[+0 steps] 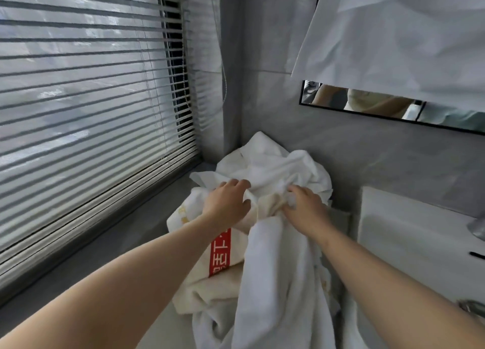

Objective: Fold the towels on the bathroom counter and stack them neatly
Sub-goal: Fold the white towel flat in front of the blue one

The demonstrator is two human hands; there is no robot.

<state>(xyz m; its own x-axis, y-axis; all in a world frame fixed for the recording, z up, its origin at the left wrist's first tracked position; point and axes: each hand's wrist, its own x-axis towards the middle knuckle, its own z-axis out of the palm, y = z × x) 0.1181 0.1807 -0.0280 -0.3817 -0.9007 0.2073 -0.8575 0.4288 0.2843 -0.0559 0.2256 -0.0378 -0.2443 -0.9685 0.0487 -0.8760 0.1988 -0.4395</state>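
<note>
Left hand (226, 201) and right hand (305, 208) grip one towel heap (275, 165).

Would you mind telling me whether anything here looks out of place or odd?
Yes. The towels lie in a crumpled heap in the corner of the counter, with one white towel draping down toward the camera. The cream towel with a red band shows yellowish marks, either stains or pattern. A white sheet covers most of the mirror.
</note>
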